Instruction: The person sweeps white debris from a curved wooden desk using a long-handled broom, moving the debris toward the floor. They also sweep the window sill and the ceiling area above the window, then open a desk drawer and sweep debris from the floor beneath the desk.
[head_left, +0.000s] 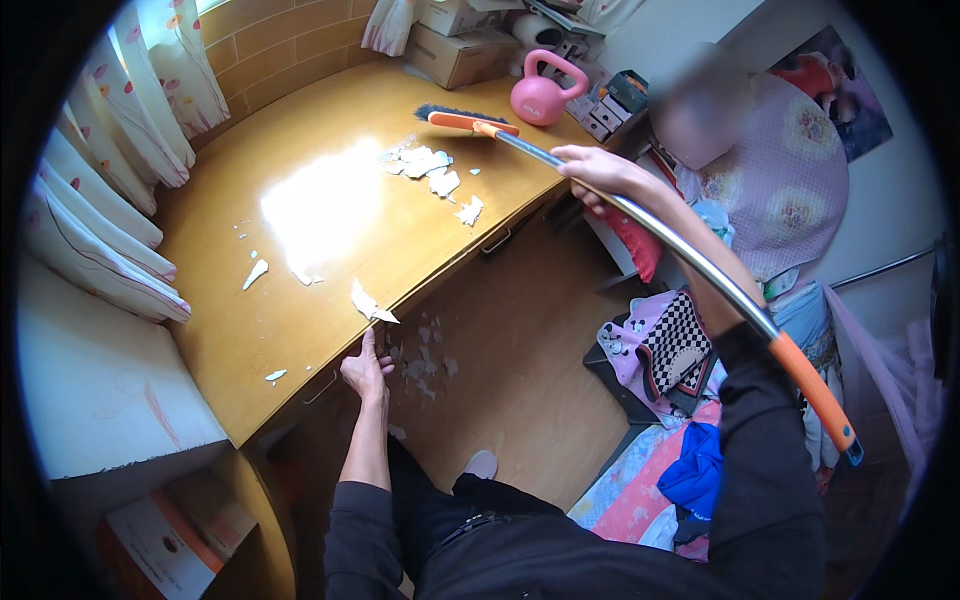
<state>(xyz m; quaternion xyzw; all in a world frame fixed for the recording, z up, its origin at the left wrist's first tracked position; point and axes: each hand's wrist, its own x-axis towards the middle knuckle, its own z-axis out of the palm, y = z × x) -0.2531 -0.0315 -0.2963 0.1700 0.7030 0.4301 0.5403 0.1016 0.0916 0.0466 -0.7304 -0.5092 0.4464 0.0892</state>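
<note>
My right hand (600, 171) grips the metal handle of a broom (675, 236), whose orange grip end reaches back past my forearm. The broom's orange head (469, 122) with dark bristles is tilted over the far part of a wooden desk (217, 360). Just in front of the head lies a cluster of white flakes (420, 163), like peeled paint or plaster. My left hand (366, 369) is at the desk's front edge, thumb up against it and fingers curled below. Right above that thumb, a pointed white flake (364, 300) lies at the edge, with a smaller piece overhanging.
A pink kettlebell (541, 97) and cardboard boxes (457, 56) stand at the desk's far end. More flakes (426, 367) are scattered on the wooden floor (525, 390). Drawer handles (495, 241) project from the desk front. Folded cloths (667, 352) are piled at right.
</note>
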